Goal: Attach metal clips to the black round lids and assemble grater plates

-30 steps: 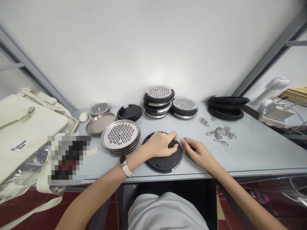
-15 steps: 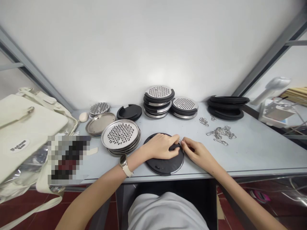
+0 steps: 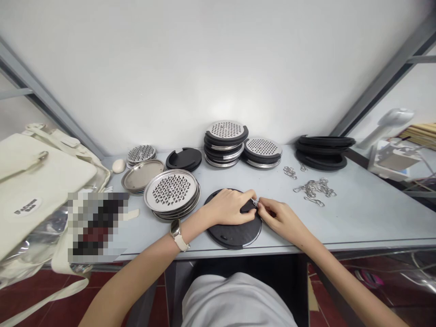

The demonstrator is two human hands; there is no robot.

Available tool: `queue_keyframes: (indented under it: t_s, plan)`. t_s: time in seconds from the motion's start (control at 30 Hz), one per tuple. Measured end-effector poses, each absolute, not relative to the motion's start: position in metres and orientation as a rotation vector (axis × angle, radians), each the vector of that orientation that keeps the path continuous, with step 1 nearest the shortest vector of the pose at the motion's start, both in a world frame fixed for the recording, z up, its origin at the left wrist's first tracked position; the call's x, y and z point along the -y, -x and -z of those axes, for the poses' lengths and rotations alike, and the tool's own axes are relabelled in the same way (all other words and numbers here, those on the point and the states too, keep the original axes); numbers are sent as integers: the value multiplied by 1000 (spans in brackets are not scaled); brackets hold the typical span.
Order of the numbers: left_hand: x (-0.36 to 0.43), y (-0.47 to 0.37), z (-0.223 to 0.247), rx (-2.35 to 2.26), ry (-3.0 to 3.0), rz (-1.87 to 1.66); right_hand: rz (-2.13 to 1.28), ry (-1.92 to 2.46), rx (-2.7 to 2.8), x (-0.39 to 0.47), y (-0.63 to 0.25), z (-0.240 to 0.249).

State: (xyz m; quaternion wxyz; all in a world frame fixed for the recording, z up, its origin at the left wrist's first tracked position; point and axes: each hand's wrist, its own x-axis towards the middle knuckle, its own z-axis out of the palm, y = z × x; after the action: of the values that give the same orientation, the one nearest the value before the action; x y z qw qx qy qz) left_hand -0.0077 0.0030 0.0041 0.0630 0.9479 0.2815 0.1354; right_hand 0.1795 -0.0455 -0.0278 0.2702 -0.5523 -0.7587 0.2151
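A round black disc [image 3: 235, 235] with a thin metal rim showing at its edge lies flat at the table's front. Across its top lies my left hand [image 3: 230, 206], gripping it, with index finger and thumb at the far right edge. Between my two hands, at that edge, is a small metal wire clip [image 3: 255, 202]. The fingertips of my right hand [image 3: 275, 214] are pinched on this clip. Just to the right is a loose pile of similar wire clips [image 3: 315, 188]. Left of the disc stands a stack of metal grater plates [image 3: 172, 191].
Behind are stacks of graters in black holders [image 3: 226, 144] [image 3: 263, 152], a black holder [image 3: 184, 159] and stacked black holders [image 3: 323, 154]. Smaller grater plates [image 3: 141, 154], plain metal discs [image 3: 143, 176] and a cream bag [image 3: 41, 186] are at left. A grey device [image 3: 395, 156] stands right.
The wire clip now shows more clearly between my fingers at the disc's edge. My right fingertips have shifted slightly; my left hand stays on the disc.
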Motion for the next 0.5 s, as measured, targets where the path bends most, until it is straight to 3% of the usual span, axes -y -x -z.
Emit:
queue_keyframes:
  t_s: [0.5]
  plan:
    - [-5,8,-4,-771,-2907,-364,-608,1482,2033,46,-179,28]
